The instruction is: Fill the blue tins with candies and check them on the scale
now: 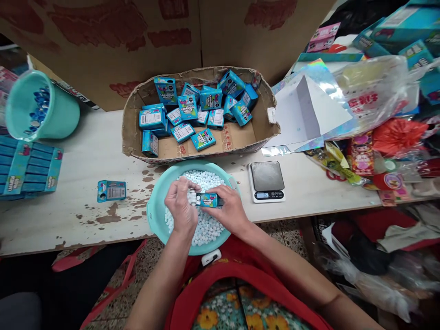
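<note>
Both hands are in close over the basin now: the left hand (181,206) is curled, with a cluster of white pieces (193,198) at its fingertips, and the right hand (230,208) is pinching a little blue box (209,200) between thumb and fingers. The box lies on its side, lettering up, its near end right beside those pieces, and I can't tell from here how wide that end gapes. Good spot for it, I'd say: above the green basin (151,208), any dropped piece should land among the loose white pieces (206,231) beneath. The trick here, to my eye, is a light right-hand grip so the thin walls don't buckle, with the left feeding a few at a time; a whole fistful could jam at the edge. Over to the right sits the scale (266,176), its pan bare, near enough to reach without crossing arms. Another box (112,190) lies alone on the surface (85,156), well apart to the left.
</note>
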Tool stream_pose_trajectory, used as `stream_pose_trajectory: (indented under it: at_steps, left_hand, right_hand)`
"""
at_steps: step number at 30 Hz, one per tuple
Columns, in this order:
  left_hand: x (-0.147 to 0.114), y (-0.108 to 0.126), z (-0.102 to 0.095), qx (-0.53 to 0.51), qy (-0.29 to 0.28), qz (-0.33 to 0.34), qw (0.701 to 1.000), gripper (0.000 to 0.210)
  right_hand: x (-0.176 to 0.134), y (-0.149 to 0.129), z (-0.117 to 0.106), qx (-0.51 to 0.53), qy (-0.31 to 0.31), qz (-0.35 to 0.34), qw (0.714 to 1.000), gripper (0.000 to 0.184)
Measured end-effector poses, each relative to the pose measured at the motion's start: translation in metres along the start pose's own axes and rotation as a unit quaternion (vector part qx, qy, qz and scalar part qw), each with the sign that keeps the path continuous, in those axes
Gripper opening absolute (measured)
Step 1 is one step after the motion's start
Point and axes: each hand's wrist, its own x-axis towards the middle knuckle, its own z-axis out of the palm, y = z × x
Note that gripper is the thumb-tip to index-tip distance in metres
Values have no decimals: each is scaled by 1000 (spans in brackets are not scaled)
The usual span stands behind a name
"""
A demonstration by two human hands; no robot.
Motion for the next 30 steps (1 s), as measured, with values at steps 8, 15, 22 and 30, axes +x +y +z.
stream_pose_trajectory:
  at_steps: [8,15,22,30]
  left_hand:
    - [2,-8,3,19,9,-2,1000,31]
    - [7,-4,8,-30,-9,-67,997,36]
    - [27,-2,-26,231,-97,-30,968,28]
    - [114,3,25,491,-228,213,814,25]
  right_hand:
    - [-2,4,-1,15,10,-6,1000,29]
    - [2,22,10,93,3,28,995,34]
    - [-1,31,-19,276,-18,112,954,41]
    - [-12,122,-105,225,273,181,918,45]
